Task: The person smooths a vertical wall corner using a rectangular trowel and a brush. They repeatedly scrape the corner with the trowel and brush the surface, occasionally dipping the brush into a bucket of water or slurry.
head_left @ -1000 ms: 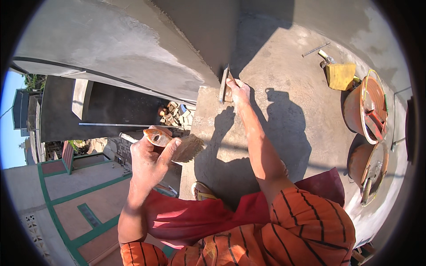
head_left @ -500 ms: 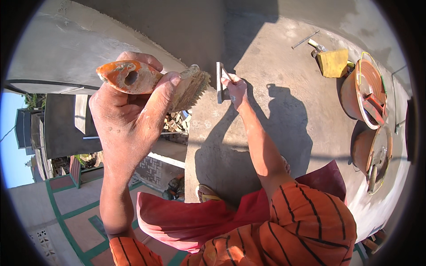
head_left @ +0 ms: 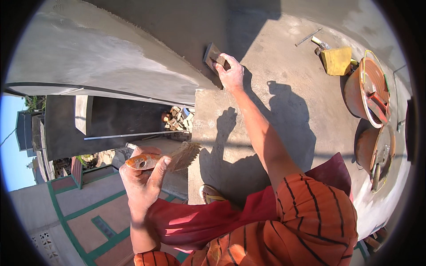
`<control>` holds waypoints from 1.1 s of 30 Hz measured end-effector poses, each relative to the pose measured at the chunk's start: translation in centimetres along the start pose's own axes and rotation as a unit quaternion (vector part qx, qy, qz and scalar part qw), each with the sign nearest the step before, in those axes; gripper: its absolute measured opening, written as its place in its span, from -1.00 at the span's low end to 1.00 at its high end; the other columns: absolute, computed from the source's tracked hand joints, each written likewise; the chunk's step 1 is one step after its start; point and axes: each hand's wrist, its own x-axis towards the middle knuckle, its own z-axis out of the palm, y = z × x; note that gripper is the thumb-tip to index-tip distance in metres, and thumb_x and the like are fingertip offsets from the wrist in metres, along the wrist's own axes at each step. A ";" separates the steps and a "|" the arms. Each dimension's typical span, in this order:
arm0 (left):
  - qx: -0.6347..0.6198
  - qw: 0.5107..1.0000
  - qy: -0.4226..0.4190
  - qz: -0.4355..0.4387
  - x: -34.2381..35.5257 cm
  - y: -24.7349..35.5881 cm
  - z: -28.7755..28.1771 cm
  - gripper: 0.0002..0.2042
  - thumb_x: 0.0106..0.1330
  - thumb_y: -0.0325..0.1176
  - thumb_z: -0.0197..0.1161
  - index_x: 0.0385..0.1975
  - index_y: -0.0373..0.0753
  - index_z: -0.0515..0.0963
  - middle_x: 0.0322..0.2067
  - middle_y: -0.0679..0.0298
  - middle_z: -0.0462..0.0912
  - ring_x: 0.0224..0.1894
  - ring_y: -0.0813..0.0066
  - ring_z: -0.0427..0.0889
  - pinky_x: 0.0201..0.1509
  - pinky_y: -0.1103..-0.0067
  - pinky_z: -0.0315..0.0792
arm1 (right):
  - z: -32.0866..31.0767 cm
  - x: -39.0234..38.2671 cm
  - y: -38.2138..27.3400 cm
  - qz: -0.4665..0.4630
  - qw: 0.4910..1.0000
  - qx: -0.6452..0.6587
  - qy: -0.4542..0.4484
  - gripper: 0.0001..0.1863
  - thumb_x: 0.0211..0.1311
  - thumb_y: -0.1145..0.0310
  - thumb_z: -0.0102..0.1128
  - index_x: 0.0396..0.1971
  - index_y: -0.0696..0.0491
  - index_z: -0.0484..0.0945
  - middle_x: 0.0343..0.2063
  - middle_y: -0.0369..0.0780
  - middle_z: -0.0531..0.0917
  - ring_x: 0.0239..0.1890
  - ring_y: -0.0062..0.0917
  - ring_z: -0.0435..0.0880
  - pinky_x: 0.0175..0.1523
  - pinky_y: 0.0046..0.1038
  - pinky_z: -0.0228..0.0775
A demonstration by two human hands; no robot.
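My left hand point(head_left: 144, 179) is closed round the orange handle of a worn paintbrush point(head_left: 184, 155), its mortar-caked bristles pointing right. It is held low on the left, in front of the drop beyond the floor's edge. Farther off, my right hand point(head_left: 231, 74) grips a plastering float point(head_left: 214, 57) by its back. The float's flat side is turned toward the grey plastered wall point(head_left: 191, 31), by the wall's lower corner; whether it touches cannot be made out.
On the right stand an orange bucket point(head_left: 355, 93) with a red-handled tool inside and a second bucket point(head_left: 364, 148) holding mortar and a trowel. A yellow block point(head_left: 336, 61) and a metal bar point(head_left: 308, 37) lie farther back. The concrete floor point(head_left: 206, 104) ends at a drop on the left.
My left hand has lowered and drawn back with the brush, away from the wall. My right hand has moved the float up and left to the wall, tilting it.
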 end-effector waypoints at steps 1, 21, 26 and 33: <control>-0.003 1.000 -0.004 -0.002 0.2 0.0 0.1 -0.85 0.17 -0.48 0.39 -0.42 -0.42 0.56 -0.56 0.29 0.61 -0.52 0.70 0.50 -0.42 0.69 0.39 | 0.3 0.9 0.7 0.005 0.998 -0.027 0.055 -0.62 0.01 0.38 0.40 -0.12 0.11 0.60 -0.16 -0.12 0.68 -0.11 -0.33 0.67 0.04 -0.42 0.46; -0.023 0.998 -0.057 0.005 1.2 -2.1 0.1 -0.85 0.13 -0.48 0.42 -0.52 -0.43 0.61 -0.53 0.19 0.64 -0.55 0.56 0.54 -0.44 0.63 0.41 | -0.7 2.2 -1.7 -0.147 0.987 0.005 0.060 -0.68 -0.01 0.46 0.33 -0.18 0.10 0.57 -0.19 -0.15 0.66 -0.13 -0.22 0.65 -0.03 -0.30 0.47; -0.008 0.997 -0.064 0.035 0.8 -2.5 -0.5 -0.85 0.13 -0.46 0.42 -0.52 -0.43 0.62 -0.53 0.18 0.64 -0.56 0.48 0.56 -0.40 0.60 0.44 | -1.7 -3.4 1.4 -0.175 0.983 -0.050 -0.024 -0.68 -0.02 0.48 0.32 -0.19 0.00 0.54 -0.18 -0.22 0.65 -0.08 -0.27 0.63 0.04 -0.28 0.42; 0.002 0.997 -0.073 -0.002 0.8 -2.1 -0.8 -0.86 0.12 -0.48 0.42 -0.51 -0.43 0.62 -0.54 0.19 0.64 -0.55 0.46 0.58 -0.39 0.61 0.45 | -0.8 0.1 -2.7 -0.298 0.953 -0.060 0.010 -0.70 -0.05 0.47 0.28 -0.23 -0.01 0.56 -0.18 -0.26 0.67 -0.06 -0.32 0.62 0.09 -0.29 0.39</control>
